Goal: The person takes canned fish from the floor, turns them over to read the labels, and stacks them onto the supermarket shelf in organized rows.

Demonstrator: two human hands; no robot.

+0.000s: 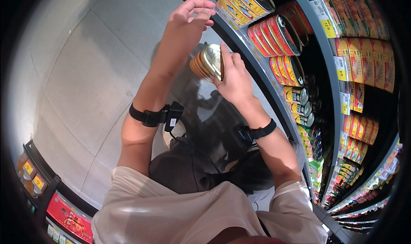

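Observation:
My right hand (236,77) grips a stack of several oval cans (205,62) with orange-red sides and a gold top lid, held over the floor beside the shelf. Up and to the left, my left hand (196,14) is raised with its fingers slightly curled and apart, near the shelf edge, holding nothing that I can see. Beyond it on the shelf stand stacked yellow oval fish cans (242,4). Red oval cans (273,35) are stacked nearest my right hand, followed by yellow-and-red oval cans (286,71).
The curved-looking shelf edge (257,61) runs along my right. Past the oval cans lie round green-and-yellow cans (297,95). Another shelf tier holds yellow boxes (366,62) behind price tags. At lower left, a red gift box (69,218) sits on another shelf beside the tiled floor (86,83).

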